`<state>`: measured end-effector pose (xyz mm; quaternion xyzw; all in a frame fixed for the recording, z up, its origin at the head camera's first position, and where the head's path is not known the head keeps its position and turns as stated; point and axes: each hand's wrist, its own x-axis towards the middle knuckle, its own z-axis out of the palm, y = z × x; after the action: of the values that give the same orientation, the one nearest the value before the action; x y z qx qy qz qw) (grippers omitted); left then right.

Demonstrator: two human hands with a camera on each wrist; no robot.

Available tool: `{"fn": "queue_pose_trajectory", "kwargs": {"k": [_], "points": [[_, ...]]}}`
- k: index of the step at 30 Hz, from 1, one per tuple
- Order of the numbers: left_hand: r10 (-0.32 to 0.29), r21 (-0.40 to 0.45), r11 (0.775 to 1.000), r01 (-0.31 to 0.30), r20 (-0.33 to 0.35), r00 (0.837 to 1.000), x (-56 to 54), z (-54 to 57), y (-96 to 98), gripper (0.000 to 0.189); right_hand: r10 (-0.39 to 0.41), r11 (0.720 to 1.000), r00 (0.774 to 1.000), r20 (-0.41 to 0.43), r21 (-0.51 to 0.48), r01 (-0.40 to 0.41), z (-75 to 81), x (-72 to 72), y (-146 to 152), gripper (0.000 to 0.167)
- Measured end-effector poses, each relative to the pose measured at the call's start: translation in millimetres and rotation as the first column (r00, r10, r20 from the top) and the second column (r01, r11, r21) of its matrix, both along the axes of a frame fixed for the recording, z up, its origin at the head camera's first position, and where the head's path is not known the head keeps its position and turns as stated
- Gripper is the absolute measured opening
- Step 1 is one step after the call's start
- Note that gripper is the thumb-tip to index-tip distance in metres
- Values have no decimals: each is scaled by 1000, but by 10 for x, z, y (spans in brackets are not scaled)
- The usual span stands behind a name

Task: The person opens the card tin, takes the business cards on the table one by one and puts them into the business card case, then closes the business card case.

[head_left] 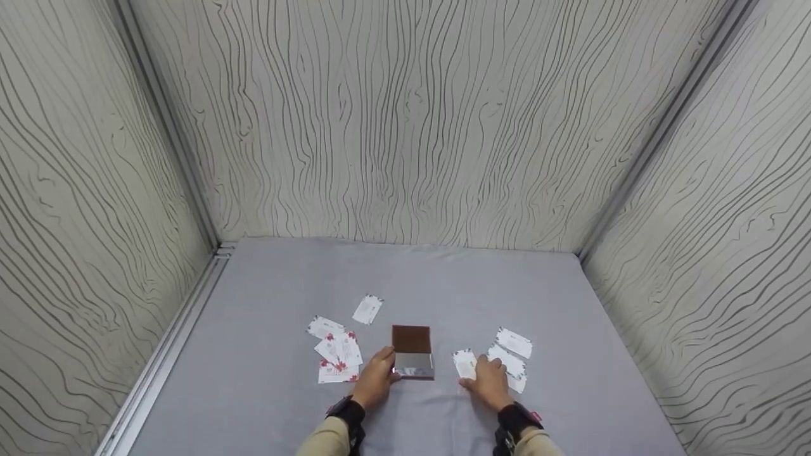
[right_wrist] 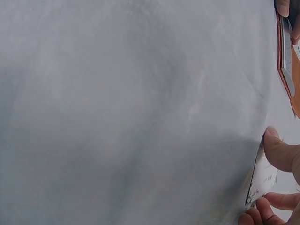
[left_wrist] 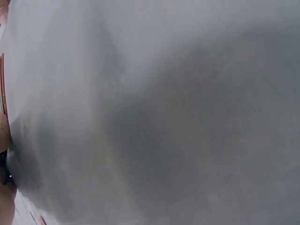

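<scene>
A small brown card holder (head_left: 411, 340) lies spread open on the grey cloth, its lower half bearing a shiny, mirror-like face. My left hand (head_left: 375, 379) grips it by the left edge, thumb at the near corner and fingers along the side. To the right, my right hand (head_left: 491, 381) pinches a white printed card (head_left: 465, 363) between thumb and fingers. In the right wrist view that card (right_wrist: 263, 178) is tilted up off the cloth at one edge. Only a sliver of the holder's red-brown edge (left_wrist: 3, 84) shows in the left wrist view.
Left of the holder lie overlapping cards with red flowers (head_left: 339, 370) and a white card (head_left: 325, 327) partly under them. A single card (head_left: 367, 310) lies farther back. More white cards (head_left: 514, 342) are beside my right hand. Patterned walls (head_left: 405, 126) enclose the table.
</scene>
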<state>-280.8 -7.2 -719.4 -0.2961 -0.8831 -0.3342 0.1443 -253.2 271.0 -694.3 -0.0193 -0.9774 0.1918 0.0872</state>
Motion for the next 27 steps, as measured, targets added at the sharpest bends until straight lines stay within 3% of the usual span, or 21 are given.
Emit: {"fn": "queue_pose_trajectory", "kwargs": {"k": [4, 9, 16, 27], "points": [[-12, 6, 1000, 12, -41, 999, -10, -18, -1, 41, -4, 1000, 998, -58, 4, 4, 12, -11, -8, 52], [-8, 12, 1000, 8, -32, 999, -12, -18, 0, 41, 19, 998, 990, -139, -61, -28, 41, -26, -38, 34], [0, 1, 1000, 0, 39, 999, -5, -2, -1, 43, 114, 990, 937, -331, -45, -136, 100, -85, -115, 18], [9, 4, 1000, -9, 82, 997, -20, -16, -9, 44, 132, 982, 926, -353, -81, -171, 165, -181, -335, 17]]}}
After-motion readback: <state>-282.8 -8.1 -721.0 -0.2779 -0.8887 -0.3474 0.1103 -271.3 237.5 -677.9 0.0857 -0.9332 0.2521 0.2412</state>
